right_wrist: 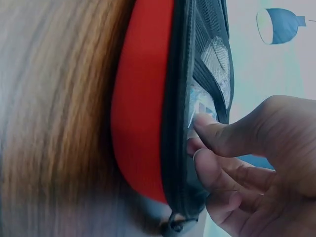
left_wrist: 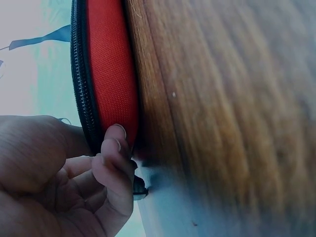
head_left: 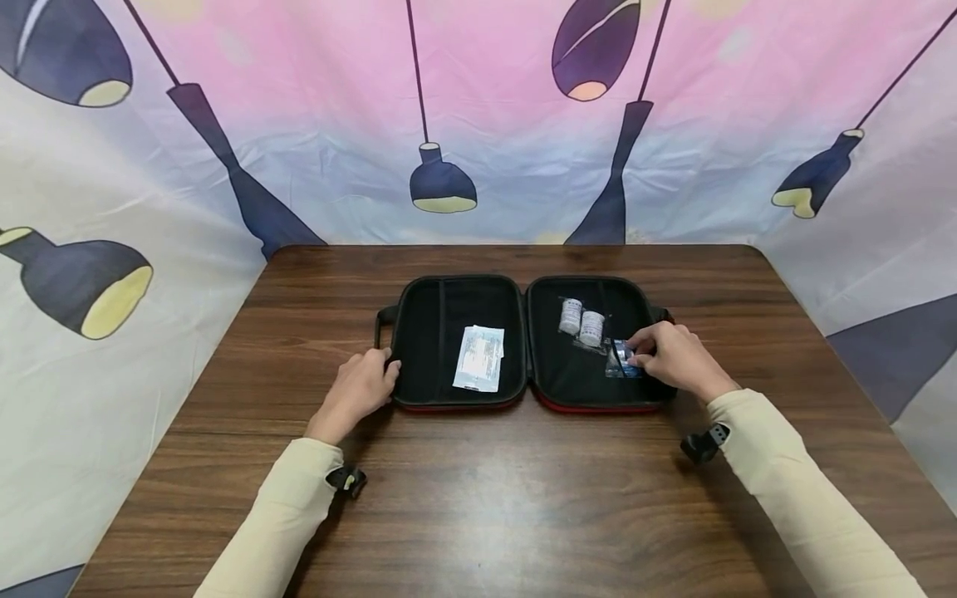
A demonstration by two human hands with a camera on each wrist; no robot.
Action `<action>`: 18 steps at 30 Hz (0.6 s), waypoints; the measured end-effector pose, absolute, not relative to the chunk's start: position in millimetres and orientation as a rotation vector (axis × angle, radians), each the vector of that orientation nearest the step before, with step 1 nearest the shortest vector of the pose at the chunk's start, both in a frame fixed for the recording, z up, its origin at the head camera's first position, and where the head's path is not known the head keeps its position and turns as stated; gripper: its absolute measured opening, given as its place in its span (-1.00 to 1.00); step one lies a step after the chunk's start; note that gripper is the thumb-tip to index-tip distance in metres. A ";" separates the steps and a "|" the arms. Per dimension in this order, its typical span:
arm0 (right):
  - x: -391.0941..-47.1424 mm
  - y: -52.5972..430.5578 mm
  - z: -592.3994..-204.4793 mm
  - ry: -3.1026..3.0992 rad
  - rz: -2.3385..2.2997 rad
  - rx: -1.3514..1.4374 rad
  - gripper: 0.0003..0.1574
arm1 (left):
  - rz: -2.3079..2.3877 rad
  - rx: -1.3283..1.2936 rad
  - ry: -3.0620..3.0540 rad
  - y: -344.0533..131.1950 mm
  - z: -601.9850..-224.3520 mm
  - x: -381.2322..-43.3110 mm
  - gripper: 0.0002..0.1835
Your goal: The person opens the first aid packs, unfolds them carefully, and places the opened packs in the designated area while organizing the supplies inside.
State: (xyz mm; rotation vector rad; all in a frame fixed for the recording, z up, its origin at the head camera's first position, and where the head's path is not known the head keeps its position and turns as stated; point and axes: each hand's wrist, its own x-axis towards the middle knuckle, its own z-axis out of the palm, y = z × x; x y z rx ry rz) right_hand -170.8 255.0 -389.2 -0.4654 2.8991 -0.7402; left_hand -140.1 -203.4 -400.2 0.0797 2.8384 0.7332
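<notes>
A zippered case [head_left: 419, 340], black inside and red outside, lies unfolded on the table. My left hand [head_left: 357, 384] grips its left edge, with fingertips against the red side [left_wrist: 112, 64] in the left wrist view. In the right half, my right hand [head_left: 676, 357] pinches a small clear packet with blue print [head_left: 619, 365], partly hidden by the fingers. A black strap crosses the packet in the right wrist view. Two white rolls in clear wrap [head_left: 591, 329] lie just left of that hand. Pale blue-white flat packets [head_left: 480, 359] rest in the left half.
The brown wooden table [head_left: 478, 507] extends around the case. A black carry handle [head_left: 384, 320] sticks out at the case's left side. Behind the table hangs a cloth printed with lamps [head_left: 359, 191]. A zipper pull [right_wrist: 175, 224] dangles at the case's corner.
</notes>
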 end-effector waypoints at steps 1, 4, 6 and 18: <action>-170.7 254.5 -389.0 2.901 -0.748 -0.463 -0.71 | 0.733 0.081 2.839 -203.4 -400.4 -140.2 -0.48; -170.9 255.5 -388.7 2.914 -0.754 -0.445 -0.73 | 0.729 0.086 2.841 -203.6 -401.2 -140.3 -0.48; -170.9 256.3 -389.1 2.924 -0.757 -0.427 -0.75 | 0.723 0.088 2.844 -204.0 -402.0 -140.3 -0.48; -173.7 238.8 -395.9 2.924 -0.783 -0.507 -0.81 | 0.676 0.092 2.873 -202.6 -400.2 -141.4 -0.48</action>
